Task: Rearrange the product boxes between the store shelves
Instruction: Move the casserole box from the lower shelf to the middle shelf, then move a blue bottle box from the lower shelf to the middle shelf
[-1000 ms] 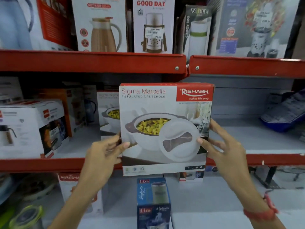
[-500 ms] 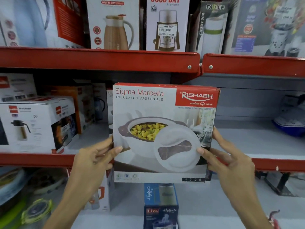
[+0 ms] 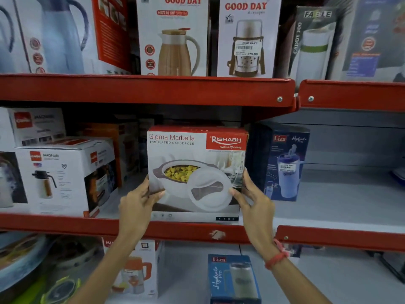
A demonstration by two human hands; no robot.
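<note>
A white and red casserole box [image 3: 195, 163] labelled Sigma Marbella stands upright on the middle shelf [image 3: 179, 230], its bottom edge just behind the red front lip. My left hand [image 3: 137, 202] grips its lower left edge. My right hand [image 3: 255, 200], with a red band at the wrist, grips its lower right edge. Both thumbs lie on the front face.
A white Magnum flask box [image 3: 63, 178] stands left of the casserole box and a blue Liza tumbler box [image 3: 282, 165] right of it. Flask boxes fill the top shelf [image 3: 153, 89]. Another Liza box [image 3: 234, 279] and an orange kettle box [image 3: 135, 270] sit on the lower shelf.
The casserole box has moved away from me and onto the middle shelf, between the Magnum box and the blue Liza box. Both hands kept their grip on it.
</note>
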